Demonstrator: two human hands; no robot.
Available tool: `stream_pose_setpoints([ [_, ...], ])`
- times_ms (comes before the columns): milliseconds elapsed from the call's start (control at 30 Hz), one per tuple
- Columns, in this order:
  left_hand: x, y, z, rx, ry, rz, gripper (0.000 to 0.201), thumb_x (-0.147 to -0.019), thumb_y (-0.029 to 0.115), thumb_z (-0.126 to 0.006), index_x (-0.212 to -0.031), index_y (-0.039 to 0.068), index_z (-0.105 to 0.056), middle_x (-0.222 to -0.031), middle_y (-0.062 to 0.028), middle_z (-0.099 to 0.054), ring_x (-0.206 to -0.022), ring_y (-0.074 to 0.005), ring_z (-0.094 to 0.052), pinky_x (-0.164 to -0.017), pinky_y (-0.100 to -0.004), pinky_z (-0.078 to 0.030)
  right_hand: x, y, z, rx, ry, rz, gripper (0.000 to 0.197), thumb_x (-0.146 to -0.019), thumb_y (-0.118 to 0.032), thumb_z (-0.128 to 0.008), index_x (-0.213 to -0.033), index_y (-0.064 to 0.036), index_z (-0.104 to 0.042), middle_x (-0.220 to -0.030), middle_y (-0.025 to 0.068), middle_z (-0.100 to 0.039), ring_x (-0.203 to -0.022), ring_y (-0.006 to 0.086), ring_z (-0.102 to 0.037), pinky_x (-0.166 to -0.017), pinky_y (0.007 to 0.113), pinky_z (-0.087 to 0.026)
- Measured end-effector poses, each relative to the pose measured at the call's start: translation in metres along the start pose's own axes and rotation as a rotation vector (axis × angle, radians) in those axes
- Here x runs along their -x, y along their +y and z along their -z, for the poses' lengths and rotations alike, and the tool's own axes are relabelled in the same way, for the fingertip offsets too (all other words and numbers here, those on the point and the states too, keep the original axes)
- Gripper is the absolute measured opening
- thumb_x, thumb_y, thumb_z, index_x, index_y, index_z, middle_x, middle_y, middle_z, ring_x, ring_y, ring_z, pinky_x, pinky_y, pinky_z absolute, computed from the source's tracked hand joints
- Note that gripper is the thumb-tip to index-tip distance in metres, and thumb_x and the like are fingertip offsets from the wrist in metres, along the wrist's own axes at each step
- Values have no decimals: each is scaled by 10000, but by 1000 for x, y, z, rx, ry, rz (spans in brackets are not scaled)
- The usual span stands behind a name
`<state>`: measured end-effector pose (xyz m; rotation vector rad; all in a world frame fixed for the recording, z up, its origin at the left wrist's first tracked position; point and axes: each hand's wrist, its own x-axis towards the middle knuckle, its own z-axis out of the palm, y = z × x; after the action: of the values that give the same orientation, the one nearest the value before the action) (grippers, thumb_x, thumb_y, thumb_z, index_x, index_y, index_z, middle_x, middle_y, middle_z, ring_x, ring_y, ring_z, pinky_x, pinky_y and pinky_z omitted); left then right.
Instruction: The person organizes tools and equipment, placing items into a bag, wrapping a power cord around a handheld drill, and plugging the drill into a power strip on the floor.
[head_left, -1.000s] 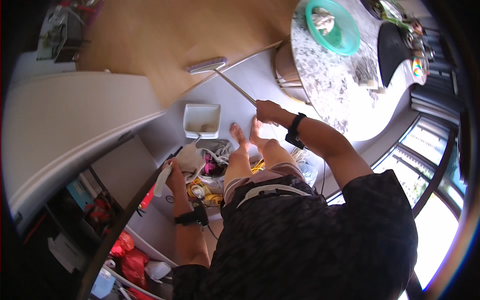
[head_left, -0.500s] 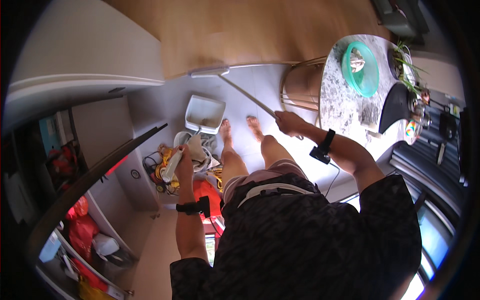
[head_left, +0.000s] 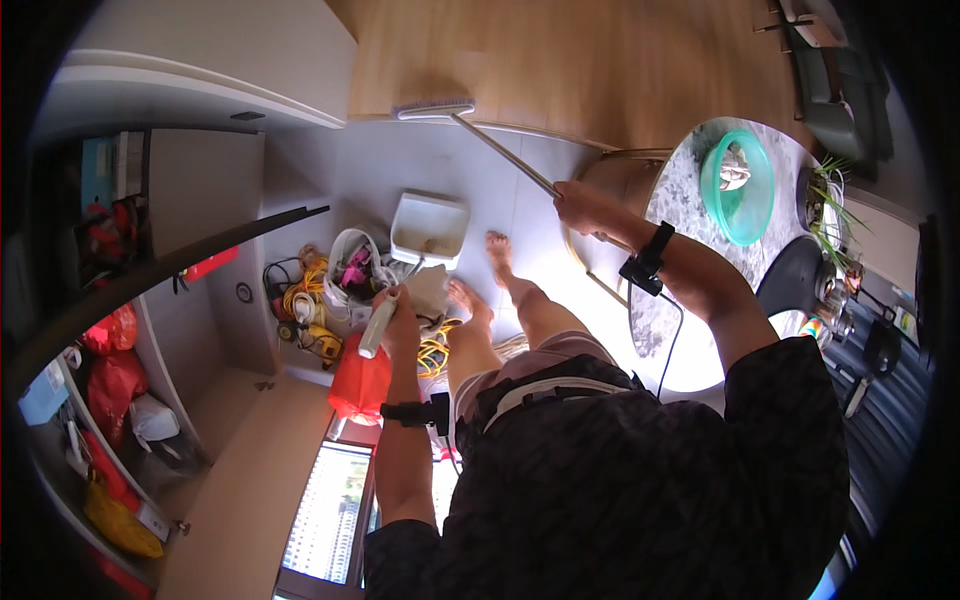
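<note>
My right hand (head_left: pixel 580 207) is wrapped round the pale pole of a broom (head_left: pixel 512 160). The broom's wide white head, with greyish bristles, lies where the grey tiles meet the wood floor. My left hand (head_left: pixel 398 322) grips the white handle of a long-handled dustpan (head_left: pixel 402 228). Its box-like white pan rests on the tiles ahead of my feet, with a small brownish bit of debris inside. A beige cloth-like item (head_left: pixel 430 290) lies just beyond my left hand, partly hidden by it.
A white bucket (head_left: pixel 338 290) with pink things, yellow cords (head_left: pixel 305 285) and a red bag (head_left: pixel 360 385) stand at left, beside an open cabinet (head_left: pixel 215 330). At right, a marble-patterned table (head_left: pixel 680 200) bears a green basin (head_left: pixel 712 190) and a potted plant (head_left: pixel 825 205).
The broom head has shifted slightly and its bristles now show over the wood floor's edge. One foot has stepped forward, the other back. The view has shifted; both hands keep their holds.
</note>
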<state>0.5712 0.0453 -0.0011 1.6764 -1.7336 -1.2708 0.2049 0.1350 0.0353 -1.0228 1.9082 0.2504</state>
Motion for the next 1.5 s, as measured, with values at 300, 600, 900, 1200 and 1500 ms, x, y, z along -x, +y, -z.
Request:
stream_pose_setpoints([
  [300,2,-10,-39,-30,-46,54,239,-885,265,-677,-964,45,-626,-825,-111,-644,-749,-229,-613,-702,-356,-496,-4,-9,-86,-288,-193,-78,273,-810,-27,-429,-928,156,-593,-698,233,-656,-542,303,-675,-483,424,-551],
  [600,-22,-8,-38,-186,-9,60,336,-897,383,-638,-1027,73,-626,-880,-132,-672,-798,-303,-649,-719,-424,-508,117,12,-89,-468,-126,-107,263,-980,-241,-406,-964,-35,-568,-586,113,-566,-421,210,-558,-445,367,-479],
  [900,-8,13,-40,-126,-33,75,360,-926,374,-593,-972,20,-645,-847,-149,-655,-759,-283,-625,-699,-402,-493,51,-2,-150,-290,-284,-151,205,-933,-144,-429,-981,1,-564,-649,120,-628,-450,243,-606,-389,392,-470],
  [1200,-2,-7,-36,-56,-45,94,328,-903,374,-625,-956,51,-640,-832,-140,-653,-752,-277,-627,-677,-403,-483,71,3,-79,-148,2,3,267,-950,-185,-408,-1072,10,-545,-758,217,-654,-570,357,-645,-621,472,-534],
  [1500,5,-16,-41,-59,-29,78,417,-891,467,-598,-940,59,-668,-825,-169,-672,-761,-303,-654,-663,-429,-484,59,15,-130,-241,-373,13,307,-919,-129,-416,-1114,37,-586,-673,153,-642,-478,234,-625,-427,356,-499],
])
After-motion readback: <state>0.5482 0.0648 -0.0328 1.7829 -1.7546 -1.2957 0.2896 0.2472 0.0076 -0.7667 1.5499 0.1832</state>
